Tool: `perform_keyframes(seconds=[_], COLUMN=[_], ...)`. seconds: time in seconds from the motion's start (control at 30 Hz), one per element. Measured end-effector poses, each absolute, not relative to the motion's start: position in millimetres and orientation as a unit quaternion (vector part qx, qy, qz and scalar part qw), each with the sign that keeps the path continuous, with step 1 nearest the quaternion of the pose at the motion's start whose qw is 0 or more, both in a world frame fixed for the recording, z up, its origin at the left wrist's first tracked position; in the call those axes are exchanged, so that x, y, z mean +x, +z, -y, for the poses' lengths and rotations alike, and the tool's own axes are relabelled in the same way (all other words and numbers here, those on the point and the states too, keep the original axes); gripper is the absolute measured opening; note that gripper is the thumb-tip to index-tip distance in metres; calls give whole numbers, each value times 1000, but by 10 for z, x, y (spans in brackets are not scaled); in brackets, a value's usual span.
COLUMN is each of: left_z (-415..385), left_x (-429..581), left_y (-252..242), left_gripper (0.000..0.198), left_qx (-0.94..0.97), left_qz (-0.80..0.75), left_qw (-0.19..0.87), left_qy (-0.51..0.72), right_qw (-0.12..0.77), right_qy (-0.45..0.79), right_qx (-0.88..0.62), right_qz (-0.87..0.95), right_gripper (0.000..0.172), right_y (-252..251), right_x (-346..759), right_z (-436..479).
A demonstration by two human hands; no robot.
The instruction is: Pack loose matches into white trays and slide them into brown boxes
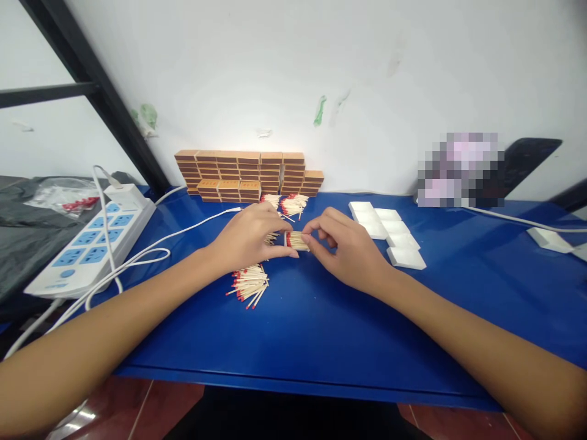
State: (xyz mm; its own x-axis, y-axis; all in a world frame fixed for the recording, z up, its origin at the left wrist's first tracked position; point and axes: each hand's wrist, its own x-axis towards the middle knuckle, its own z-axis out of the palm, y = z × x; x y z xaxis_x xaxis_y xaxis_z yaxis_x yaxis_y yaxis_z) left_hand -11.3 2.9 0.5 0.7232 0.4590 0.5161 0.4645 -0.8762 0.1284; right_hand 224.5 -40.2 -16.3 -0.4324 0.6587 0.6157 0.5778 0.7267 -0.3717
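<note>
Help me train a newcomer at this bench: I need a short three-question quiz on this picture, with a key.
1. What lies in the small tray between the left hand and the right hand?
A) buttons
B) matches
C) nails

2. True or false: the stacked orange-and-brown boxes stand to the right of the white pieces.

3. Which hand is nearer the power strip?

Key:
1. B.
2. False; the stacked boxes stand to the left of the white pieces.
3. The left hand.
</note>
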Motion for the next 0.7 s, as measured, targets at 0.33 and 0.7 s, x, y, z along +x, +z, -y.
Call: perform_keyframes(seconds=[0.33, 0.7], left_z=[-78, -87], left_x=[-150, -142], left_y=[-65, -68], left_gripper=[43, 44], left_qx=[-933, -932], left_qz=[236, 234], left_qw=[70, 62], left_qy=[-264, -268], right_qw=[190, 192], right_qy=[136, 140], right_qx=[-261, -261], right_qz=[937, 936], right_gripper=[23, 21], right_y=[-257, -268], right_x=[1905, 1894], right_z=[851, 848])
